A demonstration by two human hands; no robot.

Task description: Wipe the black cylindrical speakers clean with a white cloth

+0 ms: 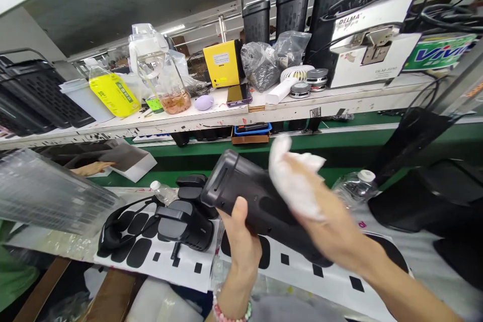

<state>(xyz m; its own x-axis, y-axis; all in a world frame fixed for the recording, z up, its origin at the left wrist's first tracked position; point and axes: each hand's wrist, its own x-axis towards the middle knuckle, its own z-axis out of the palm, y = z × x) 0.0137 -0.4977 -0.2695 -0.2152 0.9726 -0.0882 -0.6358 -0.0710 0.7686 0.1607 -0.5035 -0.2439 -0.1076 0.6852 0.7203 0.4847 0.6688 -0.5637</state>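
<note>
A long black speaker point(260, 193) with rounded edges is held tilted over the bench, its smooth side facing me. My left hand point(241, 239) grips it from below, thumb on the near face. My right hand point(328, 211), blurred by motion, holds a crumpled white cloth point(292, 176) against or just above the speaker's upper side; I cannot tell whether it touches. Under the speaker lies a white sheet point(298, 264) with black die-cut pads. To the left, smaller black devices point(184, 224) with handles and a black strap point(115, 226) rest on another such sheet.
A shelf point(211, 118) crosses ahead, carrying a yellow box point(222, 64), a phone point(239, 94), a water jug point(160, 70) and several black speakers point(293, 7). Clear bottles point(356, 188) stand behind. At left are a stack of clear trays point(56, 191) and another person's hand point(92, 168).
</note>
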